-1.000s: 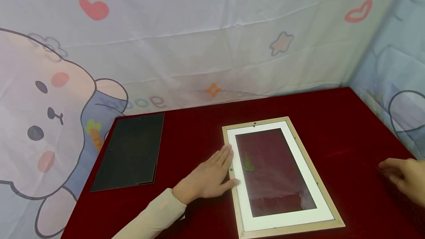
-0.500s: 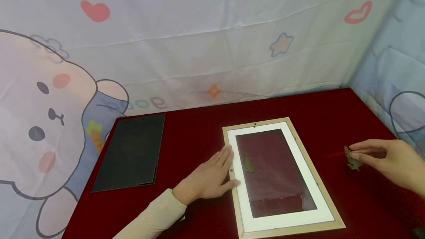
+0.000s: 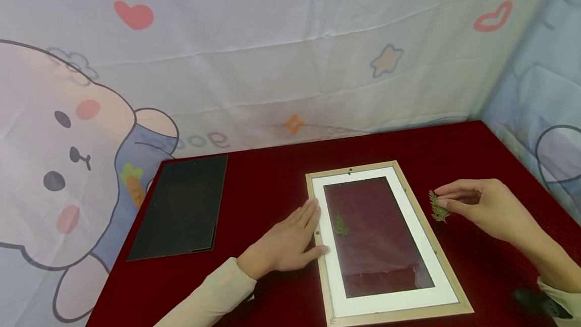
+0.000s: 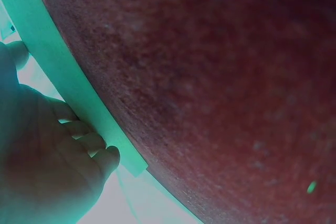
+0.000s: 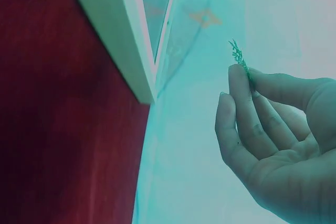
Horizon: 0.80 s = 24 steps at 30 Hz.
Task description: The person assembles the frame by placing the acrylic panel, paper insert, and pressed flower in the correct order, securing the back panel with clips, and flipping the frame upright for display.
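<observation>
A pale wooden picture frame [image 3: 447,271] with a white mat [image 3: 386,306] and a transparent pane lies on the red cloth. Inside its opening, near the left side, is a small green fern-like leaf [image 3: 341,224]. My left hand [image 3: 290,241] rests against the frame's left edge, fingers straight, thumb on the rim. In the left wrist view, its fingertips [image 4: 108,157] touch the frame's wooden side. To the right of the frame, my right hand [image 3: 492,211] pinches another green leaf [image 3: 438,207] between thumb and fingertips; the right wrist view shows this leaf [image 5: 239,55] from its edge.
A dark backing board [image 3: 181,206] lies flat on the left of the red-covered table [image 3: 268,180]. Behind the table hangs a printed cloth [image 3: 254,64] with hearts, a star and a cartoon animal. A dark object [image 3: 540,303] sits by the right sleeve.
My right hand has come in from the right edge holding a leaf and moved left toward the frame. The left hand has stayed in place on the frame.
</observation>
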Motion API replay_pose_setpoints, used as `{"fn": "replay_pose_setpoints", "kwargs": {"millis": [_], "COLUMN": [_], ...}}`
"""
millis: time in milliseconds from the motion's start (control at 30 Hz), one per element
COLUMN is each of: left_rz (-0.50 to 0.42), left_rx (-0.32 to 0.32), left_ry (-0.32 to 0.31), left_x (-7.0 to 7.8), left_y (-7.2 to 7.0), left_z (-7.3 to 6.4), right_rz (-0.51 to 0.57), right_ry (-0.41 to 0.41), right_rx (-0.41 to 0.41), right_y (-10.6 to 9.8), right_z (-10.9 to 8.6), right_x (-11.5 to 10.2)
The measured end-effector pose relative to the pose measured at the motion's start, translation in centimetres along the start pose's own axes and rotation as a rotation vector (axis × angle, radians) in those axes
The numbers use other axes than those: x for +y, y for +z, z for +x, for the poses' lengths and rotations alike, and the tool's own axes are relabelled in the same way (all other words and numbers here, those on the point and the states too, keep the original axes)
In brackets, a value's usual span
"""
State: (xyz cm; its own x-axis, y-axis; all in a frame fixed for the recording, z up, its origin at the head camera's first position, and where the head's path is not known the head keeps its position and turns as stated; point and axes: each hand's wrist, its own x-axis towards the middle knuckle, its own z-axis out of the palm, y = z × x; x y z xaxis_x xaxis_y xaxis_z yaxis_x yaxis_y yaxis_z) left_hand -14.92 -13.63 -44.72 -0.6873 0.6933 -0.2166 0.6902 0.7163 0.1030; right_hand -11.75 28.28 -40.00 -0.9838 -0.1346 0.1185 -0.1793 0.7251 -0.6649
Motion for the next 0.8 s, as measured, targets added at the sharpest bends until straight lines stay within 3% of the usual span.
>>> {"fn": "replay_pose_setpoints", "kwargs": {"millis": [367,800], "left_rz": [0.009,0.005], "left_rx": [0.005,-0.008], "left_ry": [0.002,-0.004], "left_x": [0.0,0.0], "left_y": [0.0,0.1], "left_z": [0.1,0.0], "right_rz": [0.091,0.202], "right_ry": [0.031,0.059], "right_rx": [-0.093,-0.199], "right_y": [2.7,6.9], "right_z": [2.3,3.9], "right_x": [-2.0,-2.5]}}
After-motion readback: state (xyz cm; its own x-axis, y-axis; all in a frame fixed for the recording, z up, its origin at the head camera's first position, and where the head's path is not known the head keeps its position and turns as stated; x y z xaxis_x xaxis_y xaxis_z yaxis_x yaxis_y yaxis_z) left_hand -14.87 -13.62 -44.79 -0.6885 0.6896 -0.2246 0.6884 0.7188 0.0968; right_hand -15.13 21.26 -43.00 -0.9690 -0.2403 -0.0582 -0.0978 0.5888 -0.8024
